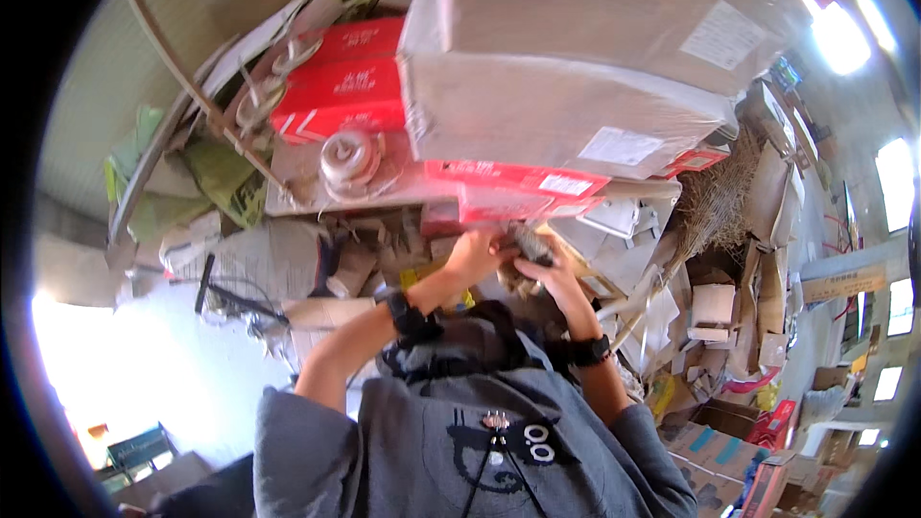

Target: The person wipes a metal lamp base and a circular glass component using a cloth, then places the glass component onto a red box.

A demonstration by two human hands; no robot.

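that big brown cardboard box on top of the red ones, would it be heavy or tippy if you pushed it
Probably bulky and awkward: the large brown cardboard box spans several red cartons, so it looks broadly supported rather than tippy. Its clear film wrap may make it slippery to grip. Weight cannot be judged. Both hands, left and right, are below it, around a small grey object.

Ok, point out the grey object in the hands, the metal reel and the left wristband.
grey object point(531, 246), head view, its top side.
metal reel point(348, 159), head view, round face.
left wristband point(407, 312), head view, middle of band.

Small grey object point(530, 246) held between both hands, under red box edge
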